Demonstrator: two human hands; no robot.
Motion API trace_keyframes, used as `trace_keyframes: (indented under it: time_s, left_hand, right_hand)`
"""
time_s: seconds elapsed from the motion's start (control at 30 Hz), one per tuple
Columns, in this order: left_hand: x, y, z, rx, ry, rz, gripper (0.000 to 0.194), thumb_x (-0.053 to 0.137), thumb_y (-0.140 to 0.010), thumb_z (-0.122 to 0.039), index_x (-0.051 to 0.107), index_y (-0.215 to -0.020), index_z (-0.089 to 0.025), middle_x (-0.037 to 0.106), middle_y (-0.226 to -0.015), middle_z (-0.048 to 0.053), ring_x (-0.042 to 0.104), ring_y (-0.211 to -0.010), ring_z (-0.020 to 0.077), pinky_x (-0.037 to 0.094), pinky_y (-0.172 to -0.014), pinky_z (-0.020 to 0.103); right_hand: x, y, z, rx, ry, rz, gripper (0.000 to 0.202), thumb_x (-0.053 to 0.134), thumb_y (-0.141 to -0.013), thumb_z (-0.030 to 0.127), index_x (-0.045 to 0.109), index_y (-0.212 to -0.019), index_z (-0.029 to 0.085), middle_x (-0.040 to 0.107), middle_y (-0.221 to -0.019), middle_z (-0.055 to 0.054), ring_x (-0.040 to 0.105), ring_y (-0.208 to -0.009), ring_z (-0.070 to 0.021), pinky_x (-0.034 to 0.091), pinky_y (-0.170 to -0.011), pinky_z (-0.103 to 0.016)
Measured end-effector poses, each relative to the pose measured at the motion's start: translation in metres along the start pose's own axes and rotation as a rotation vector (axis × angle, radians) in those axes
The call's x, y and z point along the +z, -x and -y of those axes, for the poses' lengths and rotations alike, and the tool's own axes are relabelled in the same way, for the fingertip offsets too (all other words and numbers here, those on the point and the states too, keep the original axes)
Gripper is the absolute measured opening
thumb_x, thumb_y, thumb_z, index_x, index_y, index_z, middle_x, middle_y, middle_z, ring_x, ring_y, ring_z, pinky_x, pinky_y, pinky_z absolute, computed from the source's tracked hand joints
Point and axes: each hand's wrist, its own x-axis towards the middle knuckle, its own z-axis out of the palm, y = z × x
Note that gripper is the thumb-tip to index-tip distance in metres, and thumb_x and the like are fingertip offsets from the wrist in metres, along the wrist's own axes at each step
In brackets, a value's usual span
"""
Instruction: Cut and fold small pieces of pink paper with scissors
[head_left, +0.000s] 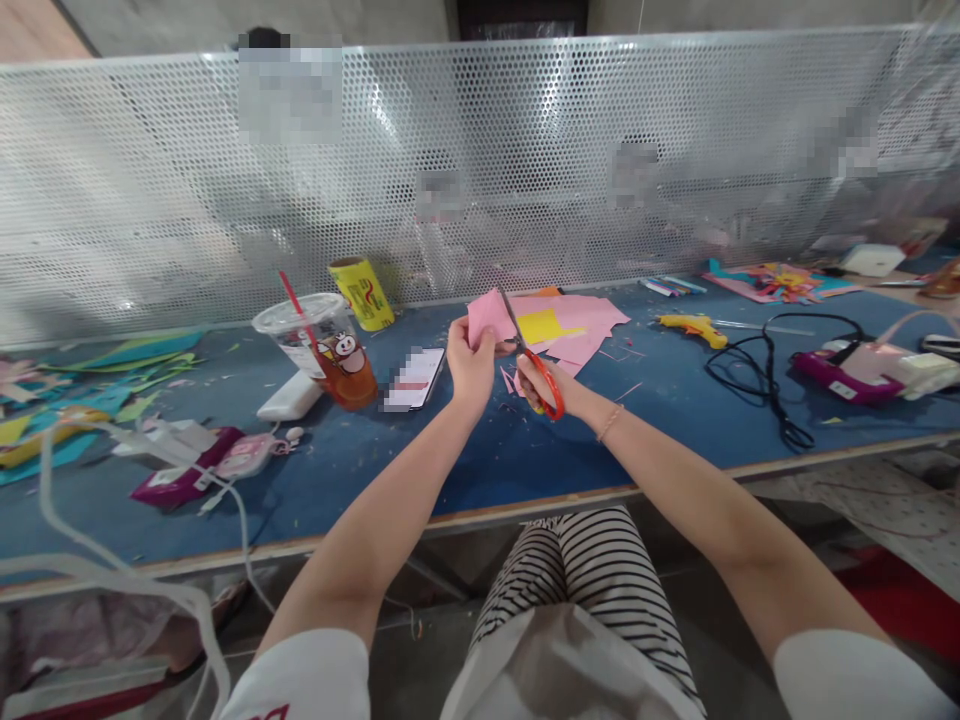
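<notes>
Pinched in my left hand (472, 358) is a small piece of pink paper (489, 316), held up above the table. My right hand (541, 385) grips a pair of scissors (552, 392) with orange-red handles, fingers in the loops. Their blades are parted and lie along the right edge of the pink paper; whether they touch it I cannot tell. Behind the scissors, larger pink sheets (592, 322) lie on the blue table, with a yellow paper piece (538, 325) on top. Thin pink offcuts (508, 380) are scattered just below the blades.
Left of my hands are a phone (415, 380), a plastic cup with drink (330, 355), a yellow can (362, 293) and a purple power strip (187, 465). To the right lie a yellow glue gun (694, 328), black cable (772, 400) and another purple strip (847, 377). A perforated screen (525, 150) stands behind.
</notes>
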Motion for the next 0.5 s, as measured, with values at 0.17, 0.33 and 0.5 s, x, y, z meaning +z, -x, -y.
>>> trace_keyframes:
  time_s: [0.17,0.33,0.5]
  left_hand:
    - [0.001,0.001,-0.002,-0.012,-0.009,-0.016,0.021,0.053,-0.076,-0.026,0.041,-0.092,-0.019,0.057,-0.073,0.0,0.062,-0.058,0.0131,0.053,-0.062,0.03]
    - [0.0,0.001,-0.002,-0.028,0.005,-0.008,0.024,0.054,-0.076,-0.027,0.042,-0.095,-0.02,0.058,-0.071,0.0,0.063,-0.061,0.0145,0.053,-0.063,0.031]
    - [0.0,-0.005,0.005,-0.085,0.074,-0.004,0.023,0.052,-0.075,-0.026,0.044,-0.096,-0.02,0.06,-0.071,0.0,0.063,-0.061,0.0125,0.053,-0.063,0.027]
  right_hand:
    - [-0.002,0.002,0.002,0.022,0.033,0.025,0.055,0.032,-0.07,0.073,0.037,-0.057,0.02,0.04,-0.04,0.004,0.042,-0.032,-0.0081,0.038,-0.034,-0.022]
    - [-0.006,-0.004,-0.003,0.045,-0.01,-0.038,0.053,0.035,-0.072,0.071,0.038,-0.059,0.02,0.039,-0.038,0.005,0.041,-0.031,-0.0082,0.037,-0.032,-0.021]
    - [-0.022,-0.019,-0.017,0.091,0.013,-0.171,0.048,0.046,-0.069,0.067,0.041,-0.062,0.019,0.04,-0.04,0.005,0.036,-0.029,-0.0069,0.03,-0.027,-0.02]
